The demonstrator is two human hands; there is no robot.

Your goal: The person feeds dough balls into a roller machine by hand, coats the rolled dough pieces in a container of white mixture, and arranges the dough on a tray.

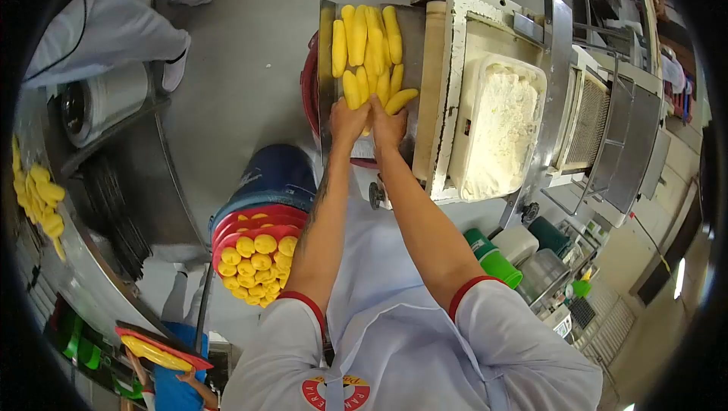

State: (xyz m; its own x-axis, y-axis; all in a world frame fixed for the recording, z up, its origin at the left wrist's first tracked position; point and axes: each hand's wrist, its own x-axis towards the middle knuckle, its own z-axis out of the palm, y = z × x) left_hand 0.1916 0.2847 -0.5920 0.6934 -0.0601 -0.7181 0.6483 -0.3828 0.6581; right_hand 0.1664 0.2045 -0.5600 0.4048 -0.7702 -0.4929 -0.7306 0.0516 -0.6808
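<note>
Both my hands are at the near end of a metal tray [326,47] where several yellow dough rolls [359,36] lie side by side. My left hand [349,123] is closed around yellow dough, its thumb side toward the middle. Close beside it, my right hand [388,126] curls over the same near dough, next to a slanted dough roll [401,100] on its right. The thumbs nearly meet. A bit of yellow shows between the wrists, but my palms and most fingertips hide the shape of what I grip.
Right of the tray stands a worn white machine [447,92] holding a plastic tub [469,134] of flour. At lower left, red trays [262,223] of round yellow dough pieces sit by a dark blue bin [277,172]. A person [178,365] carries a red tray; another stands upper left.
</note>
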